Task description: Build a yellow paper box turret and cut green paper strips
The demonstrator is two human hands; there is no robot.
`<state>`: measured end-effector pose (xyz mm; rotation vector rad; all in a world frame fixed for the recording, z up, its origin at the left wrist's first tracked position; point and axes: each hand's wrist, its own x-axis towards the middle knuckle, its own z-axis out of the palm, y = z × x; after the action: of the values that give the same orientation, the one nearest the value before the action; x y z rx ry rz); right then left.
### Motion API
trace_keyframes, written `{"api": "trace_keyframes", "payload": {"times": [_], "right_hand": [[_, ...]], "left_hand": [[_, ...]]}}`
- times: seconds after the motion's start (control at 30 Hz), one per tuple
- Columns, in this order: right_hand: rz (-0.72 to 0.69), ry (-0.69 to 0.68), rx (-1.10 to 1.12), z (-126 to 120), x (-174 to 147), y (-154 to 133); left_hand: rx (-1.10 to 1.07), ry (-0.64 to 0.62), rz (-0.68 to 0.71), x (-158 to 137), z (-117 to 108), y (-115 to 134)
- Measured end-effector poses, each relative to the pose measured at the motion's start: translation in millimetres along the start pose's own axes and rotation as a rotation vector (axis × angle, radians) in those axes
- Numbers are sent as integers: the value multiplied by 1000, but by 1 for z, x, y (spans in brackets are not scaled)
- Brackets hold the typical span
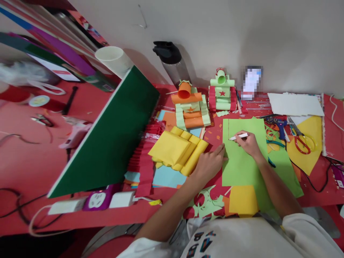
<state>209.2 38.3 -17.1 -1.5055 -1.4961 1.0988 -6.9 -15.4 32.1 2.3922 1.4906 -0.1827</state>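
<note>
A slim white pen [240, 137] is pinched in my right hand [250, 144], its tip on the light green paper sheet [243, 165] near the upper left. A thin drawn line runs down the sheet above the tip. My left hand [210, 162] rests flat with fingers stretched out, fingertips at the sheet's left edge. Just left of that hand lies a folded yellow paper piece [174, 147] with rolled yellow tubes [195, 157]. Behind it stand an orange and green paper tank model [190, 111] and a green and red paper tank model [221, 91].
A green board [113, 139] leans at left, near a power strip [67, 206]. Against the wall stand a bottle [172, 62] and a phone [252, 83]. Scissors [302, 139], a blue glue gun [281, 129] and paper scraps lie at right. Cut green paper [212, 202] lies in front.
</note>
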Motion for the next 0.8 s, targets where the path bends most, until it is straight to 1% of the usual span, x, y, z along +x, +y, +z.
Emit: {"api": "trace_keyframes", "payload": {"times": [0.07,0.17,0.23,0.4,0.53,0.67,0.8], "right_hand": [[14,-13,15,-1,0,-1],[28,46,100,-4,-1,-6],[16,62,121,-6,-3,-10],[-5,11,37,-6,-10,-12],[6,40,32,-2,-9,-6],[13,46,42,-2,-7,-2],[26,-2,19,-4,-8,-2]], "left_hand": [[5,-12,-9,-1,-1,1],[18,-19,-9,-1,-1,2],[33,-18,-7,0,1,3],[28,-3,-37,3,4,5],[26,-13,-55,4,3,6],[26,-15,-41,4,2,4],[17,-15,-14,3,2,0]]}}
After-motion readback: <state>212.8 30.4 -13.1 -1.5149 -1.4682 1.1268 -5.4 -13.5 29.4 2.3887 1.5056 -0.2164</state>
